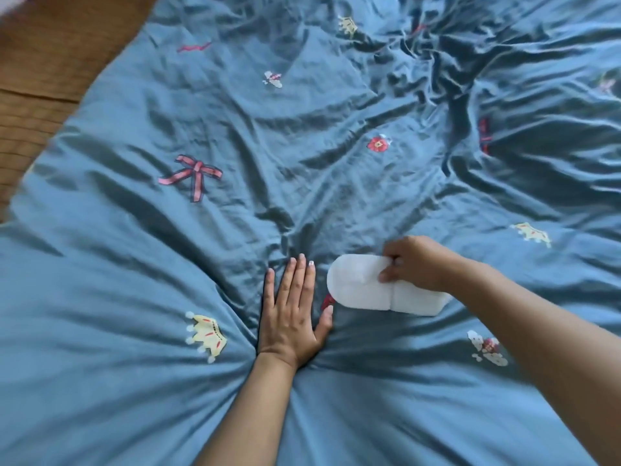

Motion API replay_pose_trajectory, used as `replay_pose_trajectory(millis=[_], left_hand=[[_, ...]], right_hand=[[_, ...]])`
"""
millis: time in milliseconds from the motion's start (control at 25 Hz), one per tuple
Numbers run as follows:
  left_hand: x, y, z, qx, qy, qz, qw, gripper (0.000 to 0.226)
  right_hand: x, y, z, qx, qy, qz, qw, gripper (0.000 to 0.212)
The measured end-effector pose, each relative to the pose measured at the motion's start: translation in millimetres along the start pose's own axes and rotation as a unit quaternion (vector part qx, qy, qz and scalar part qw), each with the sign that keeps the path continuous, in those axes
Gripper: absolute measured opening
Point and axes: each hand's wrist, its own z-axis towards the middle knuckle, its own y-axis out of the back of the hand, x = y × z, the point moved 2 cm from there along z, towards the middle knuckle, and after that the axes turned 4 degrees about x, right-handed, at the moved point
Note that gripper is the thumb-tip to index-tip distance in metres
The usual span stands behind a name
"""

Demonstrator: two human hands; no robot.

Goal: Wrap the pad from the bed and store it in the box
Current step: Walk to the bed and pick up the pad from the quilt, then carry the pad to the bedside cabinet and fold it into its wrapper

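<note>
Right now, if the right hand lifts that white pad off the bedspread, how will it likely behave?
Probably floppy: the pad already shows a fold crease and a flap bent over under the right hand. It looks thin and light. On the soft, wrinkled bedspread it should stay put rather than slide or roll.

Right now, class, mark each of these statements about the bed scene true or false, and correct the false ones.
1. The right hand pinches the white pad. True.
2. The left hand grips the pad too. False: it lies flat on the blue duvet, beside the pad.
3. The pad is already in a box. False: it is at the duvet; no box is in view.
4. The duvet is wrinkled. True.
</note>
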Motion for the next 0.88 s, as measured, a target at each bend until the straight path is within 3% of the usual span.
replay_pose_trajectory(millis=[160,280,360,440,480,520,600,640,680,760,880], left_hand=[[0,-2,4,0.026,0.002,0.022,0.999,0.071],[-9,19,-5,0.129,0.027,0.046,0.99,0.072],[-23,39,-28,0.218,0.062,0.006,0.974,0.067],[-37,74,-54,0.276,0.112,-0.105,0.949,0.053],[-41,104,-65,0.281,0.157,-0.209,0.923,0.045],[-44,136,-74,0.272,0.221,-0.347,0.87,0.044],[-53,202,-94,0.25,0.325,-0.597,0.69,0.05],[-55,234,-106,0.239,0.335,-0.667,0.621,0.049],[-58,266,-120,0.222,0.326,-0.71,0.583,0.043],[-66,318,-152,0.168,0.299,-0.752,0.563,0.025],[-78,387,-212,0.079,0.323,-0.747,0.576,0.009]], right_hand=[[-8,3,-38,-0.066,-0.011,0.191,0.979,0.028],[-1,-3,-87,-0.109,-0.024,0.328,0.938,0.026],[12,-9,-122,-0.117,-0.031,0.385,0.915,0.024],[30,-17,-156,-0.118,-0.035,0.417,0.9,0.024],[42,-16,-176,-0.119,-0.033,0.425,0.897,0.024],[55,-13,-197,-0.121,-0.027,0.437,0.891,0.025],[81,-3,-240,-0.13,-0.006,0.469,0.874,0.033],[94,4,-263,-0.133,0.005,0.482,0.866,0.036],[107,10,-288,-0.131,0.016,0.497,0.858,0.036],[127,14,-331,-0.103,0.034,0.537,0.837,0.024],[158,14,-403,-0.05,0.073,0.535,0.84,0.02]])
